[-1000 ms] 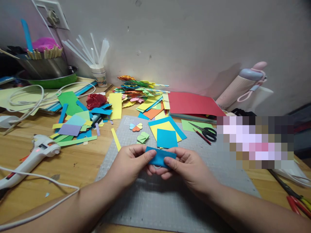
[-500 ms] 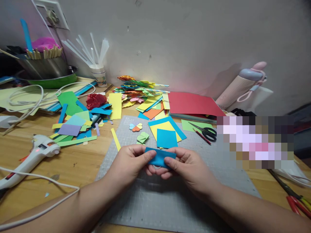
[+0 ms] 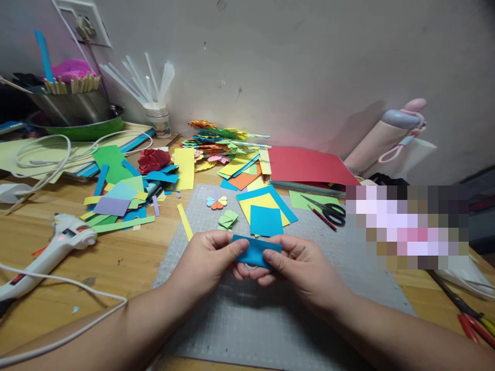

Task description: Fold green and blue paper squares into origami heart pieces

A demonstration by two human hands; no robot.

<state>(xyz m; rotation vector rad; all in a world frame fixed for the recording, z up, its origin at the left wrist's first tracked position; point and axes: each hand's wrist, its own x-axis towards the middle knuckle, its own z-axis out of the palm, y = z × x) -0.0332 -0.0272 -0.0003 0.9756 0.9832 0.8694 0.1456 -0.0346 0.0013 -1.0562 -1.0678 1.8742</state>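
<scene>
A small blue piece of paper (image 3: 256,251), folded into a rectangle, is held above the grey cutting mat (image 3: 240,330). My left hand (image 3: 216,256) pinches its left end, thumb on top and fingers underneath. At the right end, my right hand (image 3: 297,260) grips it the same way. Just beyond the hands lies a blue paper square (image 3: 266,220), partly over yellow and blue sheets. Green folded paper leaves (image 3: 228,219) and a multicoloured paper flower (image 3: 217,202) rest on the mat to the left of that square.
Black-handled scissors (image 3: 333,213) and a dark red pencil (image 3: 323,217) lie at the mat's right. A white glue gun (image 3: 50,257) with its cable is on the left, near a heap of paper scraps (image 3: 112,206). A red sheet (image 3: 305,166) lies near the wall.
Both hands keep the same hold on the folded blue paper. The whole view has shifted very slightly; nothing else has visibly moved.
</scene>
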